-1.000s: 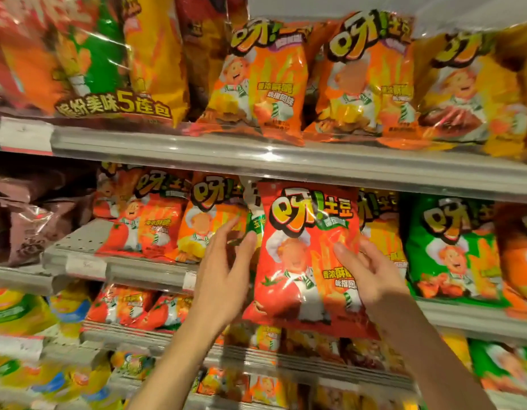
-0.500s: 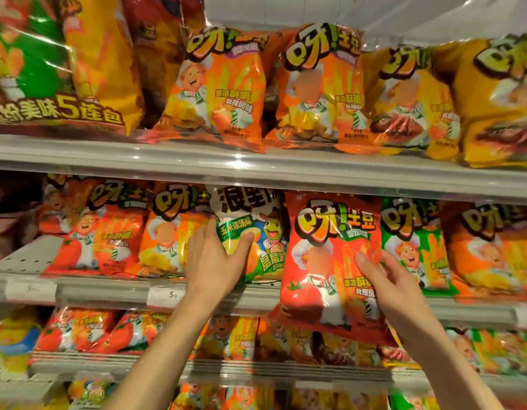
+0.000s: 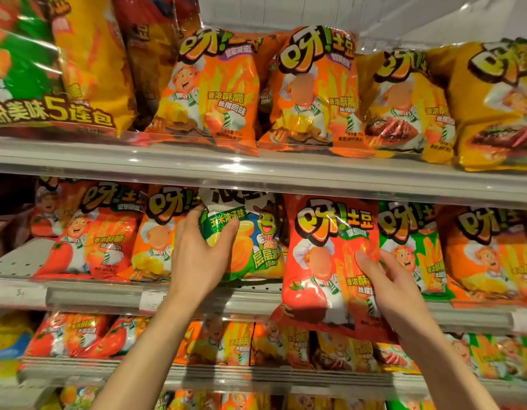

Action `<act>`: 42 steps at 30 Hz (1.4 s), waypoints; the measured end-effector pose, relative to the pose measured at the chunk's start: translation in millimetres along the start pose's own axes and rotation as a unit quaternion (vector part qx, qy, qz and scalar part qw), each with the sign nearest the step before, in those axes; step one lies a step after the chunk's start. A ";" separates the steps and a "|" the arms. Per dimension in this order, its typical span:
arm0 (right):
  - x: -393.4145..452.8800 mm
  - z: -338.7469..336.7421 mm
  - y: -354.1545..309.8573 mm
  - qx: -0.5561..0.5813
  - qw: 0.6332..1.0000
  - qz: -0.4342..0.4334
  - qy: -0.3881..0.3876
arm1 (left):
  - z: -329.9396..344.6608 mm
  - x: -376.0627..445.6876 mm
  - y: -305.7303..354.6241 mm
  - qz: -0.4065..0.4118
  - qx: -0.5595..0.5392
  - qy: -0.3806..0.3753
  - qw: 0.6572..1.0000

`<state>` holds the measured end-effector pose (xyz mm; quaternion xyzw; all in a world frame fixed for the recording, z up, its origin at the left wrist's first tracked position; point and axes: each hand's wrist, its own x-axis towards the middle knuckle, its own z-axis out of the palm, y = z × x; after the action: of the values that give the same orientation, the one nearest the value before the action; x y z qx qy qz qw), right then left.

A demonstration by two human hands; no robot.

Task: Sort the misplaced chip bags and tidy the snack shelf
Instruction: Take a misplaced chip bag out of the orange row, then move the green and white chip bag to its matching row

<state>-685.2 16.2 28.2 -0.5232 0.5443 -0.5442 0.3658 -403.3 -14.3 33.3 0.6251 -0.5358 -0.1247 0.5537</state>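
Since earlier, the frog bag (image 3: 250,241) is now gripped by the left hand (image 3: 197,255), upright, just left of the red bag (image 3: 324,261). That red bag is held by the right hand (image 3: 389,279), nearer than the shelf row.

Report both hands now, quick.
Left hand: grip closed on the frog bag.
Right hand: grip closed on the red bag.

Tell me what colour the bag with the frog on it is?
The frog bag is mostly green and white, with yellow chips pictured. The head view shows it best.
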 end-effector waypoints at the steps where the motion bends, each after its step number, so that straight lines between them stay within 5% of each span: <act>1: 0.1 -0.2 1.0 -0.003 1.000 -0.001 0.000 | -3.3 1.2 -0.6 -0.005 -0.011 -0.002 1.000; 16: -3.1 62.1 -10.6 -0.041 0.999 -0.024 0.005 | -96.0 -14.7 -34.4 -0.008 -0.047 0.016 0.999; 27: 23.5 144.5 -23.9 -0.202 0.975 -0.084 0.029 | -156.1 -27.6 -64.2 -0.049 -0.031 0.051 0.997; 37: 16.2 163.9 -8.0 -0.370 0.882 -0.258 0.134 | -148.3 -42.3 -66.8 -0.057 -0.058 0.035 0.996; 42: -2.8 169.4 -4.3 -0.485 0.804 -0.343 0.012 | -143.8 -44.5 -68.7 -0.063 -0.073 0.020 0.995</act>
<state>-520.1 -16.0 8.2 -0.7785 0.5263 -0.3056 -0.1531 -276.6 89.2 8.3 0.6176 -0.4740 -0.1859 0.5995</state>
